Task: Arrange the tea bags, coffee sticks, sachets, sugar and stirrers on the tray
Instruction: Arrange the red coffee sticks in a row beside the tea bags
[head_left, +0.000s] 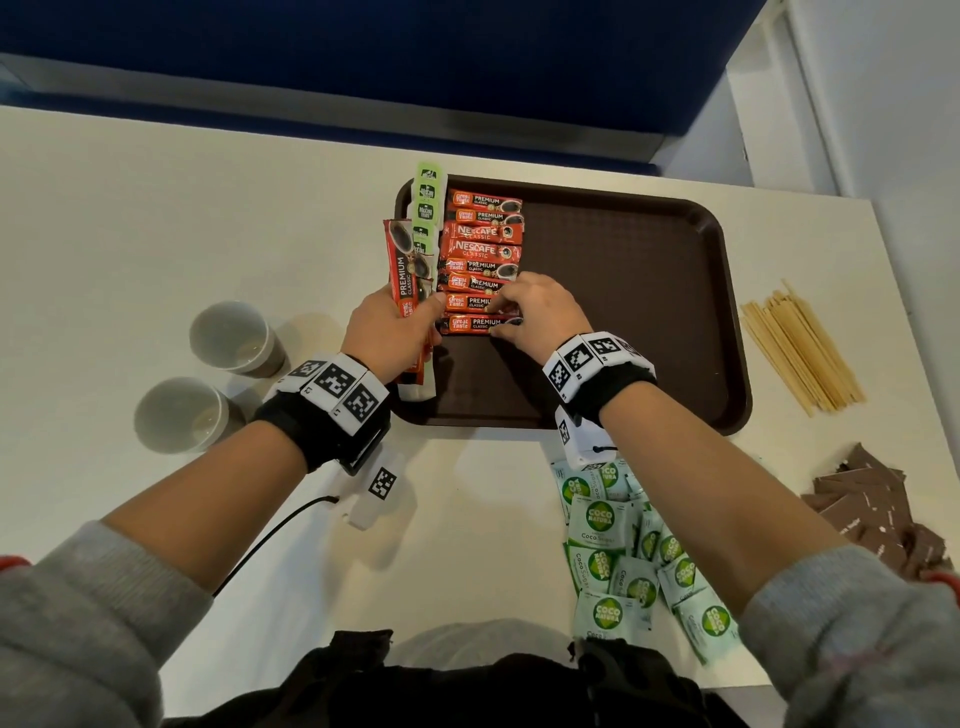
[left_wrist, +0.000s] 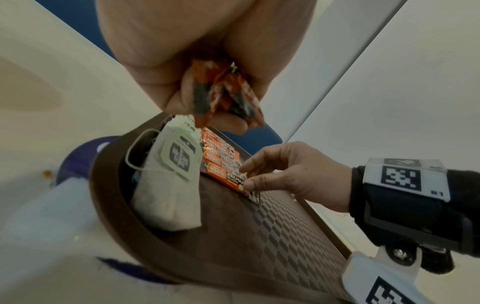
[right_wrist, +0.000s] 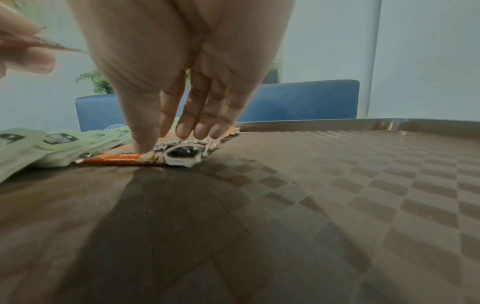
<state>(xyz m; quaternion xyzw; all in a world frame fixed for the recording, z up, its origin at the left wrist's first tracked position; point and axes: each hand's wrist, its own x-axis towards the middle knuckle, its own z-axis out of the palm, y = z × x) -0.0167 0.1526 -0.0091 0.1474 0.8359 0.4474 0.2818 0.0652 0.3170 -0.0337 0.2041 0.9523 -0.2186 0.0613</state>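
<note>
Left hand (head_left: 387, 332) grips spare sticks (head_left: 408, 275); right hand (head_left: 540, 312) fingertips press nearest stick (head_left: 475, 323) flat on tray (head_left: 623, 291).

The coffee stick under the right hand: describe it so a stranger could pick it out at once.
Find the dark brown plastic tray on the white table; a column of red coffee sticks runs down its left side. The target red Great Taste Premium stick is the nearest one, the only one that the right hand presses.
</note>
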